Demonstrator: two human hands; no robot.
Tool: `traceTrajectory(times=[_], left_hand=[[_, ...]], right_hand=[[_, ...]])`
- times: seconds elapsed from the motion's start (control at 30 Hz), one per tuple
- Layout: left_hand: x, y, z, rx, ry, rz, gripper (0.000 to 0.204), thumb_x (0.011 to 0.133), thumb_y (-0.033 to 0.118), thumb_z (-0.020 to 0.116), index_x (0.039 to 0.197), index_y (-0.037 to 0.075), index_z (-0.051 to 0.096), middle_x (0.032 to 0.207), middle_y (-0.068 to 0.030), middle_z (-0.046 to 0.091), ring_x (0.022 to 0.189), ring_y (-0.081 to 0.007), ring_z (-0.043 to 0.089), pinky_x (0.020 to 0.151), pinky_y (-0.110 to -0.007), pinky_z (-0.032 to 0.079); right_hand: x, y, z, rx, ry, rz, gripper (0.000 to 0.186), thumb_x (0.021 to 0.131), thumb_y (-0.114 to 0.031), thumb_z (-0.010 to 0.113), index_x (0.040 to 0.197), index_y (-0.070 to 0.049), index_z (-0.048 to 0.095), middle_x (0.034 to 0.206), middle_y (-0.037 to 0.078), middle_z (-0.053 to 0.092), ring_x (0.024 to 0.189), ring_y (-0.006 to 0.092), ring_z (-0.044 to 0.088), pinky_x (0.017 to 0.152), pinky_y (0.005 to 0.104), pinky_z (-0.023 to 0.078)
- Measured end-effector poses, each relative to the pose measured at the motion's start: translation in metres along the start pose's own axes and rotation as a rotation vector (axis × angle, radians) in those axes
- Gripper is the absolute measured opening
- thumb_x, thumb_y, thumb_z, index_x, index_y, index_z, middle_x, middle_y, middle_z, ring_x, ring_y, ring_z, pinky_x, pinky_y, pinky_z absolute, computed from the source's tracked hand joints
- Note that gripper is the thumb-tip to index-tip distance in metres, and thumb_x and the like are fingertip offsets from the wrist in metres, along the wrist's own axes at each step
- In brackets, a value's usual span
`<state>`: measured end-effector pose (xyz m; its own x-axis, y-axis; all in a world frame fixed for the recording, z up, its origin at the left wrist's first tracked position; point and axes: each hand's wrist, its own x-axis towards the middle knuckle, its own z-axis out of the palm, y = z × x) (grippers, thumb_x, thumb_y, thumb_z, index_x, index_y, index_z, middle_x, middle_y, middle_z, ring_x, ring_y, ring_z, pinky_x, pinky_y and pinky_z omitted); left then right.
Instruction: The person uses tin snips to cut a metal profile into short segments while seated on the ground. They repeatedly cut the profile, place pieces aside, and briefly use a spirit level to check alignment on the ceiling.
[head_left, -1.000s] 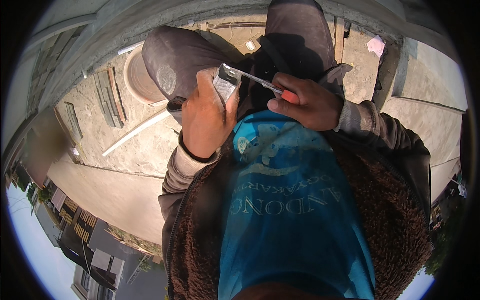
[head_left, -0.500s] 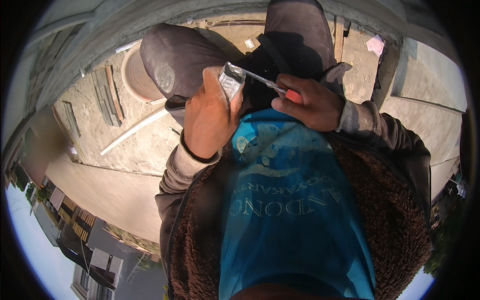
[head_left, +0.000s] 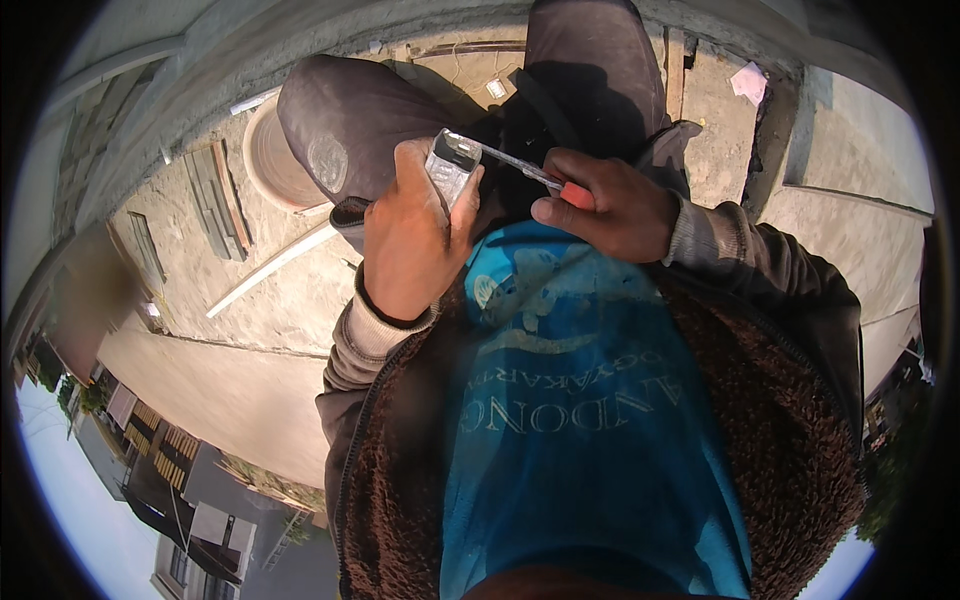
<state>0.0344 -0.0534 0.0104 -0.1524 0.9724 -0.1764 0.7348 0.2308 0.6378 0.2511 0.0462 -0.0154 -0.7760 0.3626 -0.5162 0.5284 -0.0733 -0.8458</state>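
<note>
A grey block (head_left: 452, 184) with a dark recess sits in the left hand (head_left: 408, 245), whose fingers are closed around it; its upper end sticks out past them. A thin-shafted tool (head_left: 524, 170) spans the gap between the two hands. The right hand (head_left: 622, 210) grips it, fingers curled about its red handle. The shaft's far end meets the block's upper end, but whether it goes inside I cannot tell.

Just beyond the fingers of both hands are the bent legs in dark trousers (head_left: 365, 105). Nearer the body than the fingers hangs a blue shirt (head_left: 590, 400), with a jacket (head_left: 790, 430) open around it.

Left of the left fingers, past the knee, a round tub (head_left: 272, 165) stands on the floor (head_left: 290, 310). A white strip (head_left: 271, 272) slants nearer the body than the tub, and dark strips (head_left: 213, 205) lie farther left. Well beyond the right fingers, to their right, lies pink paper (head_left: 748, 83).
</note>
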Motion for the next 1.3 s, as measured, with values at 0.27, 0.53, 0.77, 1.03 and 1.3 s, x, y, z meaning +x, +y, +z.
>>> traceTrajectory(times=[0.27,0.53,0.77,1.03,1.3], left_hand=[[0.003,-0.002,0.002,-0.014,0.016,0.047,0.035,0.096,0.020,0.070,0.111,-0.002,0.047,0.074,-0.0260,0.066,0.069,-0.0470,0.068,0.056,-0.050,0.052],[0.003,0.000,-0.004,-0.016,-0.045,-0.004,0.035,0.095,0.018,0.072,0.115,-0.002,0.051,0.082,-0.0229,0.068,0.075,-0.0416,0.070,0.063,-0.044,0.052],[0.010,0.000,-0.017,-0.168,-0.107,0.032,0.038,0.096,0.018,0.072,0.116,-0.004,0.050,0.074,-0.0178,0.068,0.066,-0.0356,0.072,0.058,-0.040,0.052],[0.006,0.016,-0.016,-0.197,-0.074,0.040,0.036,0.096,0.017,0.071,0.117,-0.004,0.049,0.078,-0.0194,0.069,0.070,-0.0378,0.072,0.061,-0.041,0.054],[0.015,0.012,-0.012,-0.215,-0.189,0.046,0.036,0.095,0.017,0.071,0.114,-0.004,0.048,0.083,-0.0219,0.070,0.075,-0.0420,0.072,0.062,-0.043,0.055]], right_hand=[[0.003,0.002,0.001,-0.018,-0.005,0.005,0.048,0.098,-0.050,0.062,0.098,-0.002,0.056,0.081,0.021,0.062,0.079,0.0399,0.066,0.072,0.0457,0.049],[0.003,0.006,0.005,-0.080,0.072,-0.050,0.043,0.097,-0.043,0.066,0.092,-0.003,0.055,0.073,0.022,0.062,0.073,0.0438,0.066,0.066,0.0472,0.050],[0.005,0.010,0.006,-0.140,0.158,-0.117,0.040,0.096,-0.041,0.068,0.093,-0.003,0.056,0.074,0.022,0.063,0.071,0.0438,0.066,0.064,0.0481,0.051],[0.001,-0.004,-0.003,-0.099,0.121,-0.130,0.052,0.096,-0.053,0.064,0.104,-0.002,0.059,0.083,0.021,0.065,0.078,0.0416,0.068,0.071,0.0458,0.052],[0.007,0.016,-0.002,0.077,-0.006,-0.110,0.054,0.098,-0.057,0.058,0.107,-0.004,0.058,0.084,0.019,0.062,0.085,0.0370,0.067,0.079,0.0432,0.050]])
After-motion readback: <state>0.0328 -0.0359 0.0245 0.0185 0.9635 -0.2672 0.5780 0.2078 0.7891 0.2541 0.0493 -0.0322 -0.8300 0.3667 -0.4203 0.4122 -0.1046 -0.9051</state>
